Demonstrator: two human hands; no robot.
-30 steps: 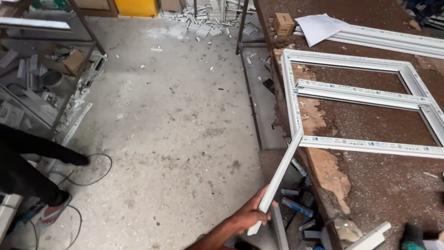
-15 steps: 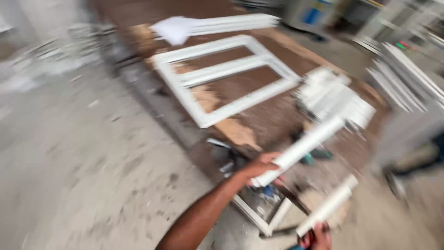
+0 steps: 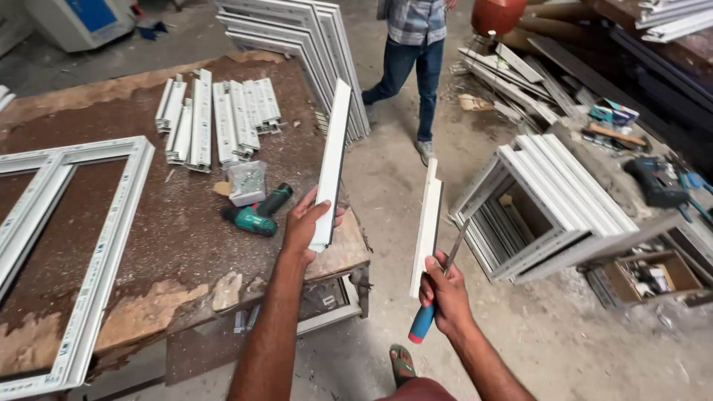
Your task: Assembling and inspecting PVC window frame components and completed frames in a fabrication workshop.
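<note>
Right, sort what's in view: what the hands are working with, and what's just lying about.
In hand:
left hand grips a long white strip
right hand grips a shorter white strip and a blue-handled screwdriver

Lying about:
green drill
white frame on the table
cut strips
stacked frames on the floor

Two held white strips (image 3: 332, 163) (image 3: 427, 230); one screwdriver (image 3: 434, 297); one green drill (image 3: 258, 214).

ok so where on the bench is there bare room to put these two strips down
Bare brown top lies between the white frame and the green drill, running to the near edge. Another patch sits left of the cut profile pieces. Around the drill and clear bag it is crowded.
</note>
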